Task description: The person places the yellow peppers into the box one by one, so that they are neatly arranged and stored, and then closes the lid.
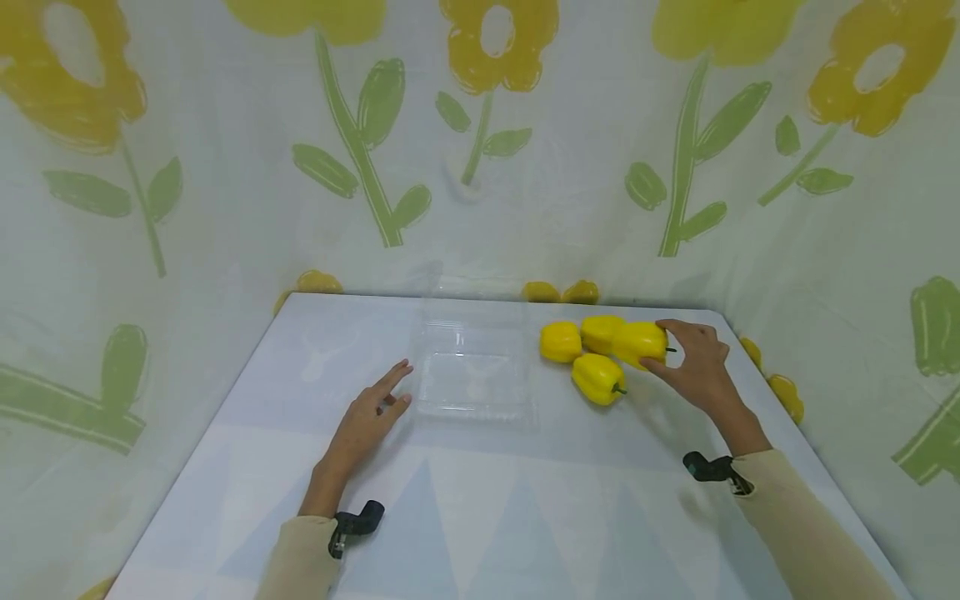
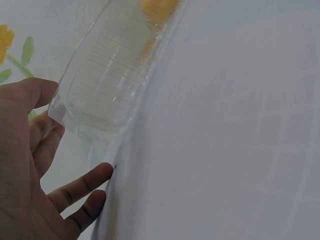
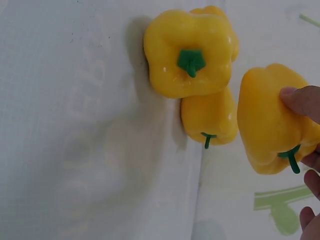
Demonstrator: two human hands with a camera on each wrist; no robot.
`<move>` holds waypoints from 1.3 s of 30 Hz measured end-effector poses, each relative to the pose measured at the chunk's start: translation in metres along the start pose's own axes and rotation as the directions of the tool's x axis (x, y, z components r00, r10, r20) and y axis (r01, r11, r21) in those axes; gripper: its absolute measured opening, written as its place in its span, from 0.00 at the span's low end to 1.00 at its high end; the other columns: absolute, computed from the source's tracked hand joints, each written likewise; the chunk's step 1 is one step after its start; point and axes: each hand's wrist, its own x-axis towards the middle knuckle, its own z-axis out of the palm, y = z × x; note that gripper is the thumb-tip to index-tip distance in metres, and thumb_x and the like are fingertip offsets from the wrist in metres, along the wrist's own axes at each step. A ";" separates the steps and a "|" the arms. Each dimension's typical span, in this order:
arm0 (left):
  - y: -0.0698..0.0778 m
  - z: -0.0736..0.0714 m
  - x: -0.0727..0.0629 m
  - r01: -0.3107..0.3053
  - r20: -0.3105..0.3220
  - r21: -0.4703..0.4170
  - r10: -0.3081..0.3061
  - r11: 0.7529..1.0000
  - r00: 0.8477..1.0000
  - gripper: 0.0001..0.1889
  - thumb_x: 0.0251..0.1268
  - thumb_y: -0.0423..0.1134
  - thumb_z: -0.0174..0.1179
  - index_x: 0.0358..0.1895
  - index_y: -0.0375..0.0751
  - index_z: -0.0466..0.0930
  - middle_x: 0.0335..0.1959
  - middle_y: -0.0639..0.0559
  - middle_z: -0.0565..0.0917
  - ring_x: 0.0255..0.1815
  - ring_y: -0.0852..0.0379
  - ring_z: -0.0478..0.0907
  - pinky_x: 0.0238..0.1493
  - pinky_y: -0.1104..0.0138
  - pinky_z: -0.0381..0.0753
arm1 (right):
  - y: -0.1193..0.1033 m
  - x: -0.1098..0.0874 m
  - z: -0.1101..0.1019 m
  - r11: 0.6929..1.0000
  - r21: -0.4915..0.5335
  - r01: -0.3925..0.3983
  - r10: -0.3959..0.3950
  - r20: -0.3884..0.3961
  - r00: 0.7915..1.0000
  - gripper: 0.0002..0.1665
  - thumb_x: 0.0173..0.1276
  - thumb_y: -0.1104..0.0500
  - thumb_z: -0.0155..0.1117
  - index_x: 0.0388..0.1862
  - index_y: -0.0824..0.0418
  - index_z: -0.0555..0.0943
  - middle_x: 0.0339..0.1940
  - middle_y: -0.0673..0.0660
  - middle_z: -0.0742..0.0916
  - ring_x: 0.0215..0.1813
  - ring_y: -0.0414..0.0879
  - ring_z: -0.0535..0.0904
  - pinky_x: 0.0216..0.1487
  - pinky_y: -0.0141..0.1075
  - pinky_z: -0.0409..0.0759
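In the head view, my right hand (image 1: pixel 697 362) holds a yellow bell pepper (image 1: pixel 640 343) between thumb and fingers. The right wrist view shows the thumb pressed against this pepper (image 3: pixel 275 120), its green stem pointing down. Several other yellow bell peppers (image 1: pixel 597 379) sit close beside it on the table. My left hand (image 1: pixel 367 421) is at the left side of a clear plastic container (image 1: pixel 472 408), fingers loosely extended. In the left wrist view, thumb and fingers are at the container's (image 2: pixel 100 75) corner; whether they touch it I cannot tell.
A white table (image 1: pixel 322 450) with pale blue triangles carries everything. Behind it hangs a flower-patterned cloth (image 1: pixel 570 167), which also rises on both sides. The container's raised transparent lid (image 1: pixel 480 287) stands toward the table's back edge. Black wrist cameras (image 1: pixel 360 521) sit on both wrists.
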 end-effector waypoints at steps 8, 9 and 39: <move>0.001 0.000 -0.002 0.006 0.004 0.013 -0.006 1.000 1.000 0.29 0.77 0.51 0.53 0.77 0.56 0.63 0.78 0.63 0.60 0.51 0.53 0.75 0.48 0.52 0.75 | -0.006 -0.001 0.003 0.999 0.023 0.022 -0.022 -0.015 1.000 0.41 0.63 0.47 0.75 0.69 0.64 0.71 0.67 0.69 0.75 0.65 0.67 0.60 0.51 0.65 0.53; 0.002 0.000 -0.002 0.008 0.003 0.011 -0.008 1.000 1.000 0.29 0.77 0.51 0.53 0.77 0.56 0.63 0.78 0.63 0.60 0.51 0.53 0.75 0.48 0.52 0.74 | -0.007 -0.001 0.003 0.999 0.025 0.025 -0.025 -0.017 1.000 0.41 0.63 0.47 0.75 0.69 0.64 0.71 0.67 0.69 0.75 0.65 0.67 0.60 0.51 0.65 0.53; 0.002 -0.002 -0.003 0.010 -0.004 -0.004 -0.010 1.000 1.000 0.28 0.77 0.52 0.53 0.77 0.59 0.63 0.78 0.67 0.58 0.52 0.54 0.75 0.52 0.50 0.73 | -0.031 0.011 0.020 0.995 0.053 0.088 -0.086 -0.046 0.995 0.40 0.61 0.52 0.77 0.68 0.63 0.72 0.67 0.68 0.76 0.65 0.65 0.61 0.55 0.67 0.53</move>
